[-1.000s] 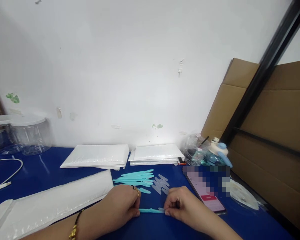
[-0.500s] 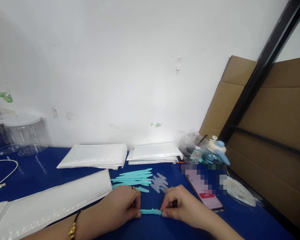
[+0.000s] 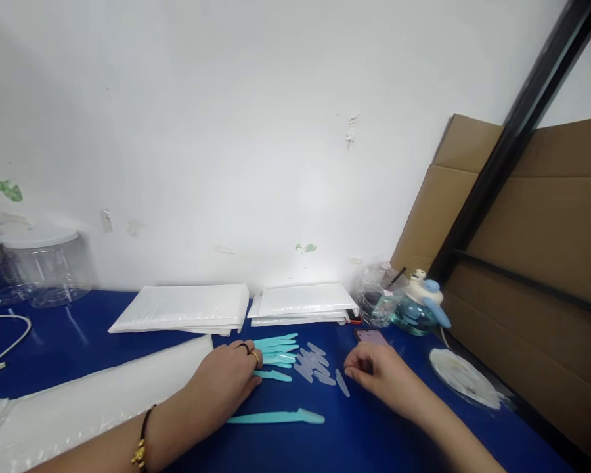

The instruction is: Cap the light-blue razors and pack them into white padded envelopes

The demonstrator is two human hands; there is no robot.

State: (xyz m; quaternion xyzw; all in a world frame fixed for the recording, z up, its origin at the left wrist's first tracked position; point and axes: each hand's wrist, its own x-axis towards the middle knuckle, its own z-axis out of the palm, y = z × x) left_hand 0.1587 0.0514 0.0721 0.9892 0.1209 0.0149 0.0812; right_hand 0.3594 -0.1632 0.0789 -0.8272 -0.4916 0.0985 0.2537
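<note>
A teal eyebrow razor [image 3: 276, 417] with a translucent cover over its blade end lies flat on the blue table, below both hands and apart from them. My left hand [image 3: 226, 378] rests over the handle ends of several teal razors [image 3: 278, 348] in a pile; its fingertips are hidden, so its grip does not show. My right hand [image 3: 379, 374] hovers at the right of the small translucent blade covers [image 3: 312, 361], its thumb and index finger curled close together with nothing visible in them. One loose cover [image 3: 342, 382] lies just beside those fingertips.
White padded mailers [image 3: 182, 307] lie along the wall, with another long mailer [image 3: 103, 387] under my left forearm. Behind my right hand is a phone [image 3: 372, 337]. A round whitish disc [image 3: 463, 378], a toy-topped bottle [image 3: 418, 312] and cardboard [image 3: 536, 263] stand right; clear jars [image 3: 49, 269] left.
Both hands have let go of the razor, which now lies on the table. My left hand has moved up and left to the razor pile, my right hand up and right beside the covers.
</note>
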